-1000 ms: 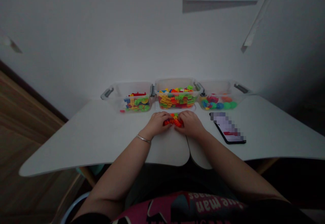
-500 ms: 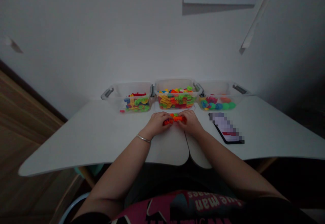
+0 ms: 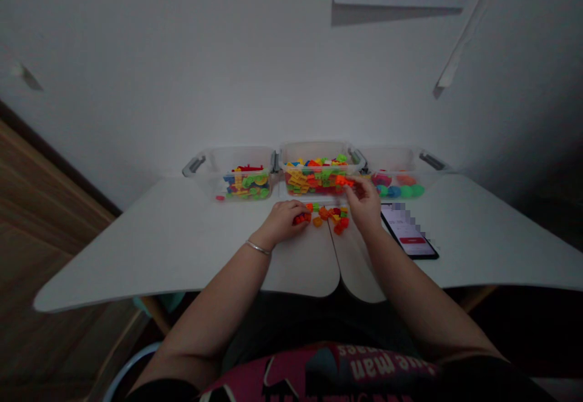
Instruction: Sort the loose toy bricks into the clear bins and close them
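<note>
White tabletop [image 3: 204, 244] spanning view; phone [image 3: 412, 232] lying at R side; L hand [image 3: 288, 218] cupping red bricks [image 3: 302, 218] on tabletop, can't tell if gripping; loose mixed bricks [image 3: 342, 222] lying btwn hands; R hand [image 3: 363, 198] pinching orange brick [image 3: 343, 181] in front of mid. clear bin [image 3: 319, 149]; two more clear bins [image 3: 214, 174] flanking it; pale wall [image 3: 182, 74] rising behind.

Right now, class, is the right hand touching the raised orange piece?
Touching: the head view shows the right hand pinching the orange piece, its fingertips against one end.
</note>
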Demonstrator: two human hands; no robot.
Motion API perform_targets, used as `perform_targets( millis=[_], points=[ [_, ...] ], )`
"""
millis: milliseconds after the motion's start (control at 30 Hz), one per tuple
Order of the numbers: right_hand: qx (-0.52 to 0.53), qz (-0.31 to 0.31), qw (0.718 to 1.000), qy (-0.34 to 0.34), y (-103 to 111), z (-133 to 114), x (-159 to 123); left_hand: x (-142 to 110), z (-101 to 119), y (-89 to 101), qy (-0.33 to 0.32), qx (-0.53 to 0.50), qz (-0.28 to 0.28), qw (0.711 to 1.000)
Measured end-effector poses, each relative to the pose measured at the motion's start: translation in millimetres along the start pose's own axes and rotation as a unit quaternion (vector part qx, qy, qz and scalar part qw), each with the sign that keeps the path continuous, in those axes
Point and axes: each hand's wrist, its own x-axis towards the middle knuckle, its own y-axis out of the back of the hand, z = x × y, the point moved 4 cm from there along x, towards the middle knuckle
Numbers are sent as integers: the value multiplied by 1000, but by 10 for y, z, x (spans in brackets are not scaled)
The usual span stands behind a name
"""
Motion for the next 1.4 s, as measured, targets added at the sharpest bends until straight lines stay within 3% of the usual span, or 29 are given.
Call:
perform_targets(
  millis=[167,333,633,933,1200,1400],
  points=[
    [-106,27,993,45,166,-119,319,-1,5,21,-7,-9,4,1000],
    [-186,1,981,60,111,-190,489,-2,-5,25,-15,-10,7,1000],
    [-286,-89,951,73,-171,-181,443,7,4,-4,-16,-10,10,1000],
    [-317,-97,940,85,-224,-100,421,18,25,6,-14,-8,5,1000],
    [-258,-66,960,84,-208,-262,81,19,-9,-15,-15,-7,5,1000],
    [-194,-177,954,144,-318,-368,-312,26,-7,-31,-20,0,2,1000]
  ],
)
